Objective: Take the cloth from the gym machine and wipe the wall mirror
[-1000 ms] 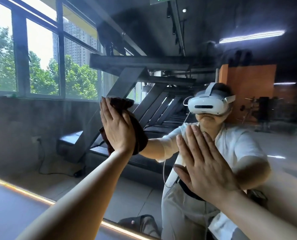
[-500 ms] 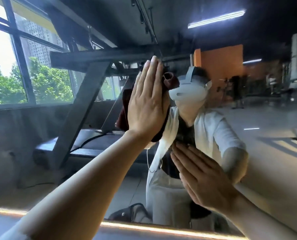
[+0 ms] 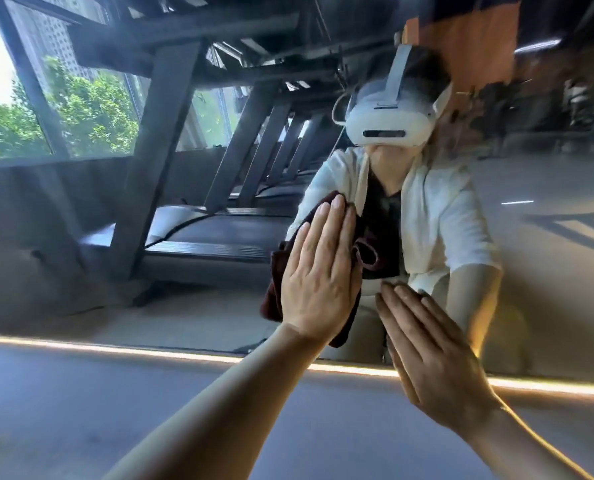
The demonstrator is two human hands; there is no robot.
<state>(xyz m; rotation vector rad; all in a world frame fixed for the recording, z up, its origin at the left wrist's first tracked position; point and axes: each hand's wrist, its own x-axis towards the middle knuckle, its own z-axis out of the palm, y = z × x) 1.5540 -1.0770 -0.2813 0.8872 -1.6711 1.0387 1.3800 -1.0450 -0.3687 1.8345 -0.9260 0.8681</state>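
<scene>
Wiping is the step in hand: a person presses a dark maroon cloth [image 3: 368,251] flat against the large wall mirror [image 3: 81,237], low on the glass and just above its glowing amber bottom edge strip [image 3: 150,351]. The left hand [image 3: 320,289] lies over the cloth with fingers straight and close together, palm bearing on the fabric rather than gripping it; folds of cloth bulge out beyond the fingertips and below the wrist. Just beside it, toward the mirror's lower right, the right hand [image 3: 434,362] rests bare on the glass, fingers straight and slightly spread, holding nothing, apparently as a brace.

The cloth is already off the gym machine, so the task appears well under way. The next move likely calls for steady palm pressure while sliding the cloth across unwiped glass, keeping the loose folds from slipping out from under the hand.

Reflected in the mirror are black treadmill frames [image 3: 157,133] and tall windows with green trees [image 3: 91,109] toward its upper left corner. Much of the cloth is hidden behind the left hand, so its full size cannot be told. Which parts of the mirror are already clean is hard to make out, and the mirror's top and side edges are cut off.
</scene>
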